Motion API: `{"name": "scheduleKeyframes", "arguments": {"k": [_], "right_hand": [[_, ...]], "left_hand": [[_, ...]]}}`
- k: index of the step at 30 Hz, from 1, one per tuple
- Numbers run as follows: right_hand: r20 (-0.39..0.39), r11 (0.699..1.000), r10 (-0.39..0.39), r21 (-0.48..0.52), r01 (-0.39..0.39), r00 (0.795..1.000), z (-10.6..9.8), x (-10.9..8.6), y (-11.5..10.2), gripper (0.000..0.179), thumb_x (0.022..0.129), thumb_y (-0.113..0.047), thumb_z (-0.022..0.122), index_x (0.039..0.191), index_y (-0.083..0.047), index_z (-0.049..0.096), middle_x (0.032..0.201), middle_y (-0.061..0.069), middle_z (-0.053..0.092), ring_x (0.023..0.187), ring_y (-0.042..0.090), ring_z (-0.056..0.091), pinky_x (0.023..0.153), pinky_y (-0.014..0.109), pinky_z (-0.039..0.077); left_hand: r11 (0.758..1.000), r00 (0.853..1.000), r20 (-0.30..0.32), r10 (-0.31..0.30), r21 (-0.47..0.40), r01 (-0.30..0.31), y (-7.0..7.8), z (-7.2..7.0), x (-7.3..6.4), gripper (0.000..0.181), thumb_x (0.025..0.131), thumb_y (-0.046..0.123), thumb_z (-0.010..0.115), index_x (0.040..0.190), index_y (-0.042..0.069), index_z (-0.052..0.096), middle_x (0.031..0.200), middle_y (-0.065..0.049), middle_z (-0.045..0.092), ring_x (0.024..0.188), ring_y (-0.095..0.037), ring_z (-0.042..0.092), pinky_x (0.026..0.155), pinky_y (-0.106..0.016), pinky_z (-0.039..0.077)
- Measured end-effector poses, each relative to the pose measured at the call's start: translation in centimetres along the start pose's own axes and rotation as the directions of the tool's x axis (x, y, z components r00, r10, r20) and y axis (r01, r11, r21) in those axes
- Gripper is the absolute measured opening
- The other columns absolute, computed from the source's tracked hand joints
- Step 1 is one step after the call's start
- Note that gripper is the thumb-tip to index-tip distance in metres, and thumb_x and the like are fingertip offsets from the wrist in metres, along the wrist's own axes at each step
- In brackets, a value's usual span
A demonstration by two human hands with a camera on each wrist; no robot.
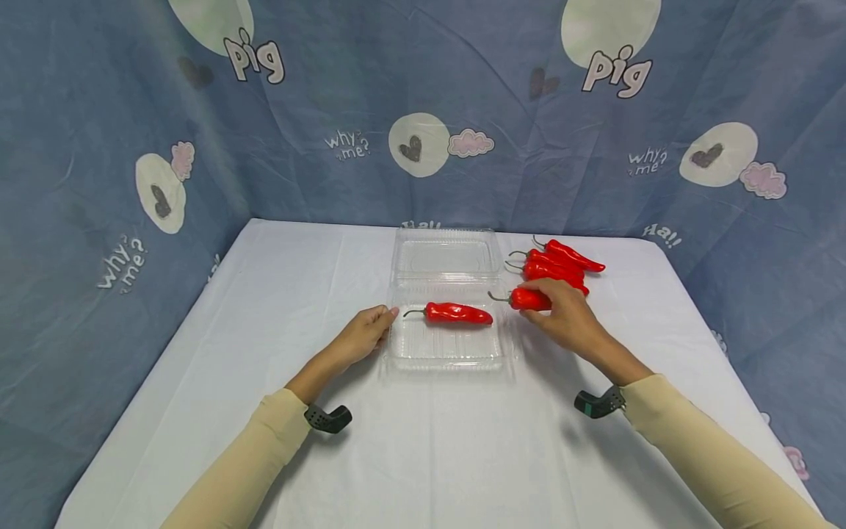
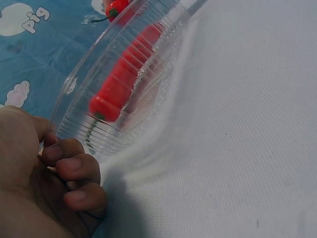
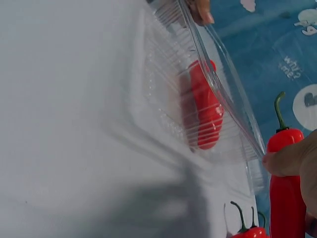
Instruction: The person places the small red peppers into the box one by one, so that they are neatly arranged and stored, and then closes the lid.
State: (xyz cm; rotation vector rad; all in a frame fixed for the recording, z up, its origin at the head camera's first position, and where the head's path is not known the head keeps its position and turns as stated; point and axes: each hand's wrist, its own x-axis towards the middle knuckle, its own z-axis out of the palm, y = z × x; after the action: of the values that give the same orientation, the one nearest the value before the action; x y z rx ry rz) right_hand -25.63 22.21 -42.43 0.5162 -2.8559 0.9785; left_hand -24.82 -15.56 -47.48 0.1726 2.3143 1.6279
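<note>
A clear plastic clamshell box [image 1: 446, 360] lies unfolded on the white table, its lid [image 1: 448, 257] laid back to the far side. One red chili pepper [image 1: 458, 314] lies across the base, stem to the left. My left hand [image 1: 362, 334] pinches the box's left rim between thumb and curled fingers; the left wrist view shows this hand [image 2: 64, 168] at the rim's corner. Just right of the box, my right hand [image 1: 562, 312] grips another red chili pepper [image 1: 525, 299] around its middle, the green stem pointing left. In the right wrist view this held pepper [image 3: 287, 198] is beside the rim.
Several more red chili peppers [image 1: 555, 263] lie in a pile behind the right hand, stems to the left. A blue printed cloth [image 1: 436, 73] hangs behind and at both sides of the white table [image 1: 284, 279].
</note>
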Motion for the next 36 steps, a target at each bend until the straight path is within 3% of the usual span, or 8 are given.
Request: {"name": "scheduleKeyframes", "arguments": {"k": [25, 36], "right_hand": [[0.001, 0.998, -0.068, 0.010, 0.068, 0.998, 0.8, 0.1, -2.3, 0.047, 0.083, -0.012, 0.084, 0.126, -0.012, 0.066, 0.123, 0.007, 0.066, 0.114, 0.028, 0.057, 0.093, 0.048, 0.052], [0.019, 0.998, -0.060, 0.008, 0.060, 0.998, 1.1, 0.1, -3.0, 0.048, 0.082, -0.012, 0.084, 0.127, -0.014, 0.066, 0.125, 0.006, 0.066, 0.115, 0.028, 0.056, 0.095, 0.049, 0.051]], "left_hand": [[1.000, 1.000, -0.003, 0.000, -0.001, 0.000, 0.1, 0.0, 0.0, 0.041, 0.108, 0.038, 0.046, 0.078, 0.010, 0.045, 0.065, 0.003, 0.040, 0.055, -0.012, 0.034, 0.049, -0.024, 0.029], [1.000, 1.000, -0.001, 0.007, 0.006, -0.007, -0.2, 0.0, 0.1, 0.042, 0.108, 0.040, 0.045, 0.077, 0.011, 0.044, 0.063, 0.003, 0.039, 0.054, -0.011, 0.033, 0.049, -0.024, 0.029]]}}
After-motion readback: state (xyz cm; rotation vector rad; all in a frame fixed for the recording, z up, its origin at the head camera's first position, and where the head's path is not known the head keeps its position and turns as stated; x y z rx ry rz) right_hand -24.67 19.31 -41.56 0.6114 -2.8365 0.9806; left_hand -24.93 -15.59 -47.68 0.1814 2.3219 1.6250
